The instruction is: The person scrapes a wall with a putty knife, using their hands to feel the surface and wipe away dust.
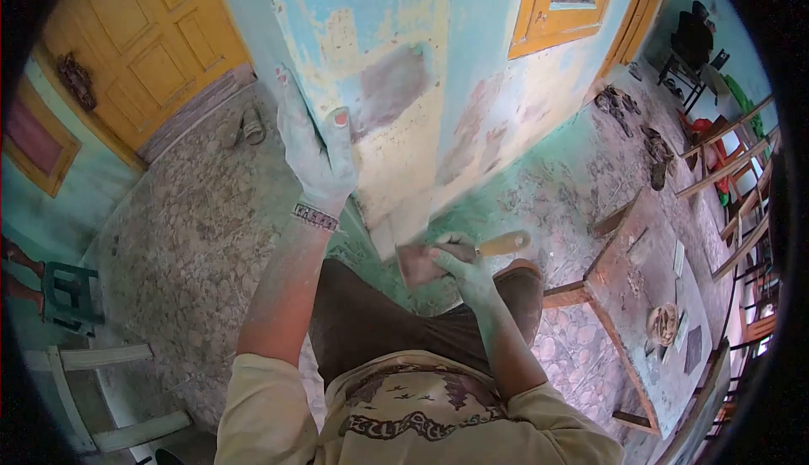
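My left hand (320, 149) lies against the corner of the painted wall (404, 153), dusted with pale powder, its fingers stretched upward along the edge. Low at the same corner, my right hand (459, 264) has its fingers wrapped round a scraper with a wooden handle (504, 244). A brownish flat piece (419, 264), perhaps the scraper's blade or a sanding sheet, shows beside the fingers, near the wall's lower end. Grey-brown patches and bare cream areas mark the blue and yellow paint.
A low wooden table (649, 313) holding a round dish (663, 323) stands at the right. Sandals (657, 153) lie on the floor by the right wall. At the left are a yellow door (147, 43), a green stool (72, 292) beside a person's feet, and a chair frame (105, 355).
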The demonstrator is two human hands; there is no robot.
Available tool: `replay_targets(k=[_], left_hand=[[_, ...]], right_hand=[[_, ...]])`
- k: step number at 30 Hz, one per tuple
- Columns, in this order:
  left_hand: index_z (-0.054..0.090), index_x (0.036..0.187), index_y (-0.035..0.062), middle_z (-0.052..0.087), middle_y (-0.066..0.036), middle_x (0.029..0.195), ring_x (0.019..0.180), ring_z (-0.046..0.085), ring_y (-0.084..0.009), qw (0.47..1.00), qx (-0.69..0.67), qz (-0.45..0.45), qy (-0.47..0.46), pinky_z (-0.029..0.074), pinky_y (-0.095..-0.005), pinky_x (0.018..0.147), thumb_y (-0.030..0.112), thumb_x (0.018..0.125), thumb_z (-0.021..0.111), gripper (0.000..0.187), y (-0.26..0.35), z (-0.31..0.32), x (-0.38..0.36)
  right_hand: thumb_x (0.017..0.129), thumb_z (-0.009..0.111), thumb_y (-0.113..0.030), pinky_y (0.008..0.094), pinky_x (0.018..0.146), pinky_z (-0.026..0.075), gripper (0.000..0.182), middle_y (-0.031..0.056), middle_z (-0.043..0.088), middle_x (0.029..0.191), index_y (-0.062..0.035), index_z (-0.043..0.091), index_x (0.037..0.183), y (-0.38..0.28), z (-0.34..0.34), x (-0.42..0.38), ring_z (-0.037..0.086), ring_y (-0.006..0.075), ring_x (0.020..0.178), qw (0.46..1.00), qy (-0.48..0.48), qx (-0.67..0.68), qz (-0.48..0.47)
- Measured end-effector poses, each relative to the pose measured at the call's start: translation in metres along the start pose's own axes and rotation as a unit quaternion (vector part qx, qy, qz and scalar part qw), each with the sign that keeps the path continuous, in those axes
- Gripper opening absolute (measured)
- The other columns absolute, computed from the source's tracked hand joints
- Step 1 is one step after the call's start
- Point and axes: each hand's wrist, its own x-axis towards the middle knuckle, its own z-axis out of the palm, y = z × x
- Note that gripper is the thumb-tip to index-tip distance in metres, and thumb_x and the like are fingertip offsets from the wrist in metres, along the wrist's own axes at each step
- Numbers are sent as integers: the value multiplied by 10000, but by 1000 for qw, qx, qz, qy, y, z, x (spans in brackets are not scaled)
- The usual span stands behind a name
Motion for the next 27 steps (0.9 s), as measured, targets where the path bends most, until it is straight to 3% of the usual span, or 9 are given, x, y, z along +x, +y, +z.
replay_targets(k=[5,8,11,15,27], left_hand=[[303,1404,-88,444,-221,1355,1199,488,-260,993,-97,-68,30,391,-378,1006,331,983,536,638,20,6,2],[263,1414,-112,355,-248,1427,1278,421,-337,994,-87,-64,34,316,-428,1081,344,975,535,689,17,10,6],[270,1407,-107,355,-227,1412,1296,393,-321,995,-71,-55,36,313,-423,1082,352,975,534,682,8,13,3],[243,1423,-96,352,-216,1409,1305,377,-300,995,-68,-60,31,308,-412,1084,364,971,542,711,11,12,4],[233,1432,-78,369,-213,1392,1276,407,-282,992,-108,-62,38,334,-396,1064,315,850,736,864,7,14,2]], right_hand=[[848,738,-120,273,734,501,321,59,648,939,-1,593,1109,-41,22,13,600,120,831,994,-18,79,-74],[844,735,-109,274,752,505,333,88,667,961,30,614,1122,-85,42,14,614,132,837,989,-68,35,-125],[831,744,-107,270,765,505,355,98,674,966,48,623,1127,-111,61,24,622,140,842,965,-76,110,-226],[826,758,-140,260,781,502,349,81,683,975,32,648,1110,-123,81,42,619,131,859,949,-70,125,-281],[798,789,-123,248,820,495,350,66,687,1010,9,676,1102,-132,86,89,617,121,891,943,-128,88,-293]])
